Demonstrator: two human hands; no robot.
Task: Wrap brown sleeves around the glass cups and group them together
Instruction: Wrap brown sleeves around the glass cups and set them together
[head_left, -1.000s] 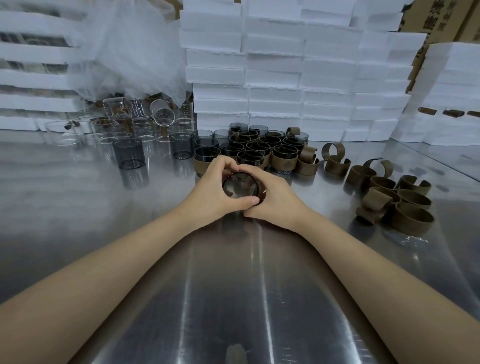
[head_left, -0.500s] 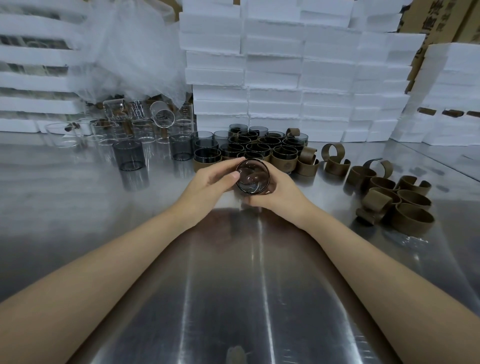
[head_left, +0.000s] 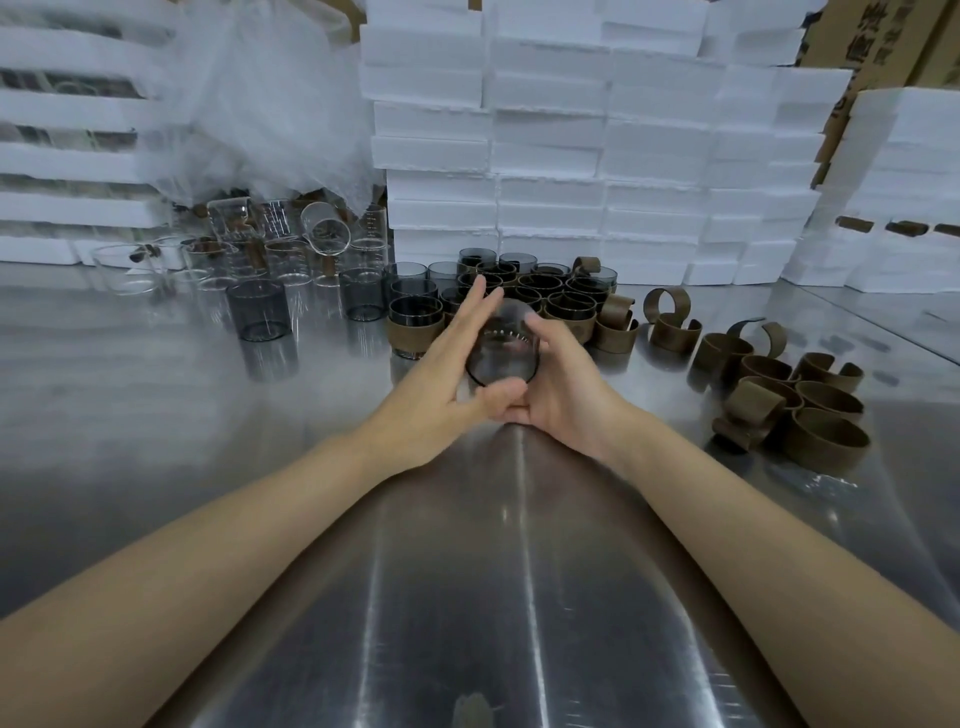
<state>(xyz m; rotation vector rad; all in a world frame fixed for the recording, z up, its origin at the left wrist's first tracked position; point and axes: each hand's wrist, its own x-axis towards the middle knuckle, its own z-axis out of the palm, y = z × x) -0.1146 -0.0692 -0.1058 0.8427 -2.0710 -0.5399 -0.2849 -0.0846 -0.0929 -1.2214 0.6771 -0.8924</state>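
Observation:
A smoky glass cup (head_left: 501, 351) is held above the steel table, tilted with its mouth toward me. My right hand (head_left: 563, 387) curls round its right side and underside. My left hand (head_left: 457, 369) lies against its left side with straight fingers, thumb under the rim. Whether a sleeve is on this cup is hidden by the hands. Behind them stands a cluster of sleeved cups (head_left: 545, 299). Loose brown sleeves (head_left: 810, 400) lie in a pile at the right.
Bare smoky cups (head_left: 258, 317) and clear glassware (head_left: 244, 254) stand at the left rear. White foam boxes (head_left: 597, 156) are stacked along the back, with plastic wrap (head_left: 249, 104) at the left. The steel table (head_left: 467, 571) stretches toward me.
The cup has been lifted and carried away from me toward the sleeved cluster, tipping its mouth toward me. My left fingers have straightened from a curled grip.

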